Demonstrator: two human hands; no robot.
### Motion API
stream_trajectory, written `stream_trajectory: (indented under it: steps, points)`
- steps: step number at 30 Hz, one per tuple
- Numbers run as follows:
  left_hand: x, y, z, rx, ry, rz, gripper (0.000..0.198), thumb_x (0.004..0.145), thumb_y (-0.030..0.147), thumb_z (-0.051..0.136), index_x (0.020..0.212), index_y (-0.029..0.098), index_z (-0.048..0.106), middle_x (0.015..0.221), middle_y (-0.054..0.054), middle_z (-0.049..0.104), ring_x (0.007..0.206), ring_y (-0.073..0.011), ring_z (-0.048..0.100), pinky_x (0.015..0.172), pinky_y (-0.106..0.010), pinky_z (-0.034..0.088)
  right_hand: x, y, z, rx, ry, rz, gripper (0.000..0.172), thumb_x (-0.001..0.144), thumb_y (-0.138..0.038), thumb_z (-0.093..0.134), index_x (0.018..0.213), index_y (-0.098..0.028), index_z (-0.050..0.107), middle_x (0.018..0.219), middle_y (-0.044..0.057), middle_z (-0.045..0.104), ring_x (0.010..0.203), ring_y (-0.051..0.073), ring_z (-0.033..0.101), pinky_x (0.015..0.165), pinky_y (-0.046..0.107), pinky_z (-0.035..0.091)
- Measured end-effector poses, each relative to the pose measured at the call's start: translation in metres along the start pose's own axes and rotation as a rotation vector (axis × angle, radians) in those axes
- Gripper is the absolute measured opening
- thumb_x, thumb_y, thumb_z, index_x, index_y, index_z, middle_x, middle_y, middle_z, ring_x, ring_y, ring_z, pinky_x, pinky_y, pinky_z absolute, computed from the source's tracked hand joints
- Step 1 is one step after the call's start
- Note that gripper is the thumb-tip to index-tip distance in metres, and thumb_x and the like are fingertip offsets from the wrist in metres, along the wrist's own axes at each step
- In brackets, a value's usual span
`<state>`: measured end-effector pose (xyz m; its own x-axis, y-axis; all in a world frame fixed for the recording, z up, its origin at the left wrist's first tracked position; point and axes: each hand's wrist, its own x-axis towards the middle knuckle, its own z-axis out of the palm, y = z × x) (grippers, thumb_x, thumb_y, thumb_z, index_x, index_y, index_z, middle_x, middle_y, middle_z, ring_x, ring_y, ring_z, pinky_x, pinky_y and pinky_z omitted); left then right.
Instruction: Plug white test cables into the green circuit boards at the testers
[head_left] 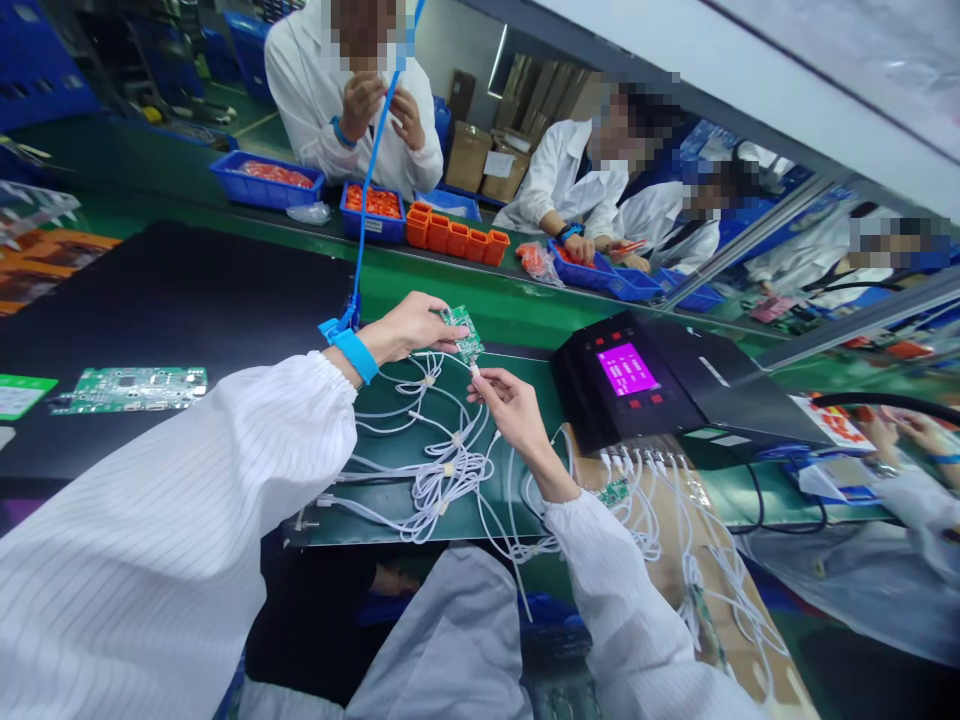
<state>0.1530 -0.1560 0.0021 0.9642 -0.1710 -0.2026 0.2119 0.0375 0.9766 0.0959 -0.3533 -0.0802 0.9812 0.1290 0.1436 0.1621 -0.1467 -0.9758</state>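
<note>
My left hand point(421, 325) is closed on the edge of a small green circuit board point(466, 338), held up above the mat. Just below it my right hand point(510, 402) pinches a white cable plug point(474, 370) at the board's lower edge; whether it is fully seated I cannot tell. Beneath both hands lies a tangle of white cables point(450, 485), bundled with ties, on the green mat point(390, 520). A blue wrist strap point(352, 350) with a cord circles my left wrist. Near my right forearm rests another small circuit board point(613, 492).
To the right stands a black tester point(628, 375) with a purple screen and white cables plugged in. A larger circuit board point(135, 390) lies at left. Across the bench, co-workers in white coats handle parts near blue bins point(266, 182) and orange housings point(456, 236).
</note>
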Motion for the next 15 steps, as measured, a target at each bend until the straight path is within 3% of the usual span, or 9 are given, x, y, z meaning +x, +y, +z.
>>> stream_trajectory:
  steps: [10,15]
  points:
    - [-0.0027,0.0032,0.0,0.013,-0.024,0.002,0.028,0.076,0.005,0.089,0.091,0.011,0.065,0.078,-0.006,0.075,0.071,-0.0155,0.073,0.09,-0.038,0.065,-0.0009,0.0004,0.0,-0.001,0.031,0.003,0.051,0.079,-0.065,0.08,0.101,-0.019,0.075,0.088,0.006,0.078,0.078,0.019,0.075,0.08,0.036,0.062]
    - [-0.007,0.0063,0.0009,0.038,-0.004,-0.022,0.03,0.084,0.002,0.082,0.108,0.009,0.066,0.078,-0.006,0.075,0.068,-0.0147,0.073,0.087,-0.035,0.065,-0.0017,0.0009,-0.0001,-0.005,0.039,-0.004,0.049,0.08,-0.064,0.08,0.101,-0.019,0.076,0.088,0.007,0.078,0.077,0.019,0.075,0.08,0.036,0.062]
